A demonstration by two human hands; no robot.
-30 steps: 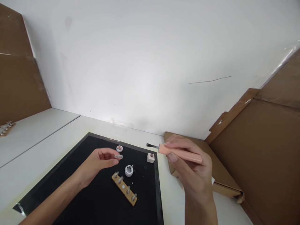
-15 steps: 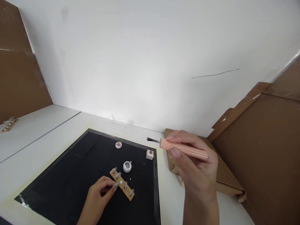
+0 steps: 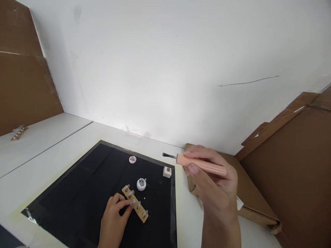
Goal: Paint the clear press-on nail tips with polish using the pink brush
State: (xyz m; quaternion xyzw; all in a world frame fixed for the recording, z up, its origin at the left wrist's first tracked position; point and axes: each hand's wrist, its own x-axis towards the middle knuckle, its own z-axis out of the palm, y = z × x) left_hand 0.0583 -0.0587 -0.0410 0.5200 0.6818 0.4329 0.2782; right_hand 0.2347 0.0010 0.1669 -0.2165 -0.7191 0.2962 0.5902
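My right hand point(image 3: 213, 172) is closed around a brush point(image 3: 201, 164) with a peach handle, raised above the table's right side. The dark flat bristles point left and touch nothing. Over the black mat, my left hand point(image 3: 117, 213) pinches a small greyish nail tip point(image 3: 132, 202), its lower end hidden by the fingers. It is at the middle of a wooden strip point(image 3: 142, 215) that bears several similar upright pieces; whether it touches the wood I cannot tell. Just beyond the strip stands a small open white jar point(image 3: 141, 185) with grey contents.
A round lid point(image 3: 132, 159) and a small white block point(image 3: 167, 172) lie farther back on the black mat point(image 3: 77, 193). A cardboard box point(image 3: 254, 199) is behind my right hand. Another strip with pieces point(image 3: 19, 133) lies far left. A white wall point(image 3: 160, 75) rises behind.
My left hand has moved slightly right, bringing the nail tip over the middle of the strip and turning its pale round end out of sight. The right hand keeps the brush raised. The view has shifted slightly.
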